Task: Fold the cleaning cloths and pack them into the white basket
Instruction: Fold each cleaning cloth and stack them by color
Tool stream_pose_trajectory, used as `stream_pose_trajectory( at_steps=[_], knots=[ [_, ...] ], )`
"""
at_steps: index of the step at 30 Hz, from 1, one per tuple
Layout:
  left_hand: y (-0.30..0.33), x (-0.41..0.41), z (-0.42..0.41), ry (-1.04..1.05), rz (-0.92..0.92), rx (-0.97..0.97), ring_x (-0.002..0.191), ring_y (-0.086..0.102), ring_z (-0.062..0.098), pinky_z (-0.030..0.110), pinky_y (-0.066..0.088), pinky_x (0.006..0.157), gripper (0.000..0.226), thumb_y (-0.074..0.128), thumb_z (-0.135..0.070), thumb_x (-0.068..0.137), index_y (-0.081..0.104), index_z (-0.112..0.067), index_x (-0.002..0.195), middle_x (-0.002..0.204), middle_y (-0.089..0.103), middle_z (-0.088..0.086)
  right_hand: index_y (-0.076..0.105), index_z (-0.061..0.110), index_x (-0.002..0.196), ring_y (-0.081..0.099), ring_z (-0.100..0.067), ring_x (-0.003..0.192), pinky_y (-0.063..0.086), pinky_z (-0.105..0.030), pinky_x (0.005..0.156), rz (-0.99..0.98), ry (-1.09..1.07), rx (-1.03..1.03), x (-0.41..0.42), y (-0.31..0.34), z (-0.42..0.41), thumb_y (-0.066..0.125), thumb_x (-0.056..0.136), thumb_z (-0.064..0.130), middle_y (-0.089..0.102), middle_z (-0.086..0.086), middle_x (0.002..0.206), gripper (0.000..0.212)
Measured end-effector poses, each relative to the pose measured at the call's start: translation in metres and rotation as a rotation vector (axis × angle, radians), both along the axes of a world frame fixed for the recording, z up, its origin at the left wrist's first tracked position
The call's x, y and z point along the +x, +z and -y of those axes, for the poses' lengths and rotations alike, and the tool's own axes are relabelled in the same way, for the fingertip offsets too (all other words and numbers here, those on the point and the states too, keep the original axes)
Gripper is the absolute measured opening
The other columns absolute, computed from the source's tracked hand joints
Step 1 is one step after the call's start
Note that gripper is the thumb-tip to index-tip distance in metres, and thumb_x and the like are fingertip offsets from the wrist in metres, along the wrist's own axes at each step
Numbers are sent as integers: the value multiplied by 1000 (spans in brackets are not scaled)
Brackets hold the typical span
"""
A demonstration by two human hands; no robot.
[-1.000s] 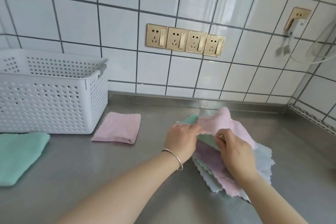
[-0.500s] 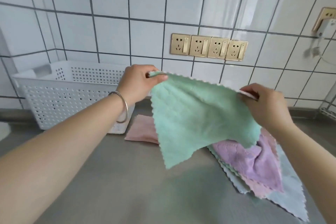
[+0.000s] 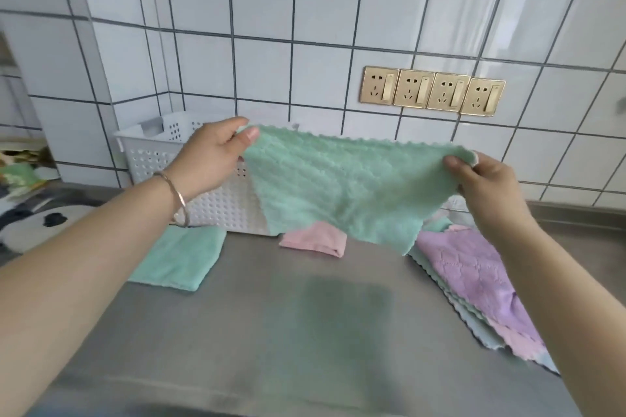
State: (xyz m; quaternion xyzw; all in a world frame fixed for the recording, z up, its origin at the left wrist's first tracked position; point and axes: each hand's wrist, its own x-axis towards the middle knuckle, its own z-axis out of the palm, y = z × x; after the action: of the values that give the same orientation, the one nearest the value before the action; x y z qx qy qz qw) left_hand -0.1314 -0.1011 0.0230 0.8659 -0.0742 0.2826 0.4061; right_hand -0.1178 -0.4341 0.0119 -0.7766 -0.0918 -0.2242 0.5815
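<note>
A green cleaning cloth (image 3: pixel 338 193) is shown held spread in the air above the steel counter (image 3: pixel 271 332), in front of the white basket (image 3: pixel 152 152), which stands against the tiled wall (image 3: pixel 305 44). The grip of the left hand (image 3: pixel 210 159) is pinched together on the cloth's upper corner nearest the basket, thumb over fingers; the grip of the right hand (image 3: pixel 481 176) is likewise clamped on the opposite upper corner, farther from the basket. The scalloped top edge is drawn nearly straight between the two grips, while the lower part hangs free to a slanted point. Two cloths already folded lie on the counter at the basket's foot: a green one (image 3: pixel 176 257) and a pink one (image 3: pixel 315 239). A stack of unfolded cloths (image 3: pixel 474 281), lilac uppermost, lies well apart from the basket, below the right hand. No cloth can be seen inside the basket, though its interior is mostly hidden, so packing appears not yet begun. For a clean fold, the top edge is best kept taut and level, the hanging edge lowered onto bare counter beside the pink cloth, and the two held corners brought down squarely onto the lower corners so that the edges coincide. The slant of the free part suggests that it should be evened first; soft pile is likely to slip unless the crease is pressed flat.
</note>
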Motion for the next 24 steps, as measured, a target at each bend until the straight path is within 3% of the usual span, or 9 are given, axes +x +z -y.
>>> stream_pose_trajectory(
  at_steps=[2, 4, 5, 7, 10, 12, 16, 21, 24],
  knots=[
    [-28, -28, -13, -157, -120, 10, 67, 56, -6, 5, 48, 67, 21, 47, -26, 96, 59, -12, 106, 91, 57, 4, 67, 20, 81, 62, 5, 64, 48, -12, 73, -60, 88, -93, -25, -26, 6, 54, 93, 15, 70, 12, 69, 17],
    [-65, -48, -27, -319, -287, 32, 71, 52, 3, 25, 49, 78, 41, 54, -49, 84, 62, -10, 91, 83, 53, 7, 67, 19, 82, 65, 4, 65, 49, -8, 70, -194, 199, -211, -48, -59, 15, 58, 89, 28, 72, 11, 63, 14],
    [-84, -57, -34, -350, -375, 86, 73, 50, 8, 32, 47, 78, 50, 53, -64, 75, 63, -17, 88, 79, 53, 4, 68, 18, 82, 64, -1, 59, 49, -11, 63, -278, 240, -265, -59, -77, 19, 62, 81, 49, 69, 7, 59, 32],
    [-120, -74, -40, -379, -543, 189, 72, 49, 2, 26, 43, 74, 48, 47, -77, 70, 62, -34, 84, 72, 55, -12, 68, 13, 77, 43, -6, 47, 35, -14, 47, -378, 283, -437, -77, -110, 28, 58, 58, 80, 50, 5, 53, 70],
    [-155, -95, -36, -443, -721, 234, 66, 50, -5, 12, 40, 68, 33, 46, -56, 87, 60, -29, 75, 66, 55, -17, 62, 21, 62, 34, -9, 58, 26, -25, 54, -502, 396, -481, -98, -142, 34, 62, 83, 41, 39, 8, 59, 30],
    [-164, -103, -34, -491, -790, 243, 64, 49, -6, 11, 39, 66, 50, 42, -66, 80, 54, -18, 72, 64, 52, -16, 57, 13, 61, 39, -8, 62, 31, -22, 57, -592, 454, -488, -107, -152, 39, 61, 85, 26, 43, 9, 62, 28],
    [-174, -96, -31, -522, -980, 193, 64, 55, -8, 11, 45, 69, 23, 46, -21, 96, 55, -11, 78, 69, 60, -13, 59, 14, 60, 49, -2, 56, 44, -15, 59, -784, 550, -439, -109, -152, 40, 56, 90, 4, 53, 8, 58, 31],
    [-175, -58, -24, -338, -875, 83, 74, 59, 16, 30, 47, 73, 38, 50, -34, 90, 59, 3, 92, 81, 65, 12, 67, 2, 84, 60, -11, 68, 51, -22, 63, -766, 347, -524, -73, -153, 34, 53, 93, 7, 65, -3, 77, 17],
    [-178, -28, -8, -228, -863, -147, 62, 51, 17, 25, 39, 59, 23, 48, -16, 95, 60, -3, 80, 68, 57, 6, 63, -7, 92, 55, -18, 73, 45, -28, 67, -723, 200, -576, -45, -161, 25, 52, 92, 10, 62, -8, 82, 20]
  ],
)
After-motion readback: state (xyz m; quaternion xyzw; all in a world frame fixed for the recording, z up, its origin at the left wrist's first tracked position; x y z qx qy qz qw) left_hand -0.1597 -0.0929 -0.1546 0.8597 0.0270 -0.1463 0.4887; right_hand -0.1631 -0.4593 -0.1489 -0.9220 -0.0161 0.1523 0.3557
